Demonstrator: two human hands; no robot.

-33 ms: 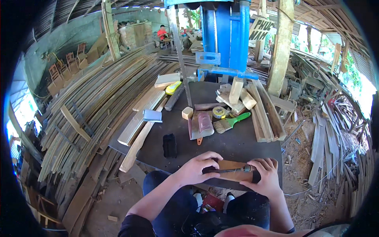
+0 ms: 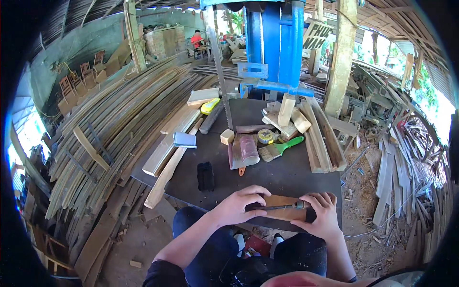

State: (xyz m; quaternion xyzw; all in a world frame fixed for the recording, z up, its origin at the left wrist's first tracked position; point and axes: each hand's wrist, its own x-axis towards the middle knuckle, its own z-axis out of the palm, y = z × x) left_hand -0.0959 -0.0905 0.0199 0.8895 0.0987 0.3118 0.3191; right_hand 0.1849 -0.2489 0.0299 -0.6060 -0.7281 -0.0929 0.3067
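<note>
This is an open-sided woodworking shop. A tall blue bandsaw (image 2: 272,43) stands at the far edge of a dark tabletop (image 2: 287,177), its blade (image 2: 221,71) running down to the top. Offcut blocks (image 2: 287,115) pile at the far right corner, with a green-handled brush (image 2: 282,148) and a tape roll (image 2: 265,136) near the middle. Long bent wooden strips (image 2: 114,119) stack in heaps off the left edge, and loose planks (image 2: 397,167) and scraps litter the dirt floor (image 2: 363,229) on the right. Wooden chairs (image 2: 79,79) are stacked by the far left wall under a rough timber roof (image 2: 143,7). Another person (image 2: 196,38) works at the back.
</note>
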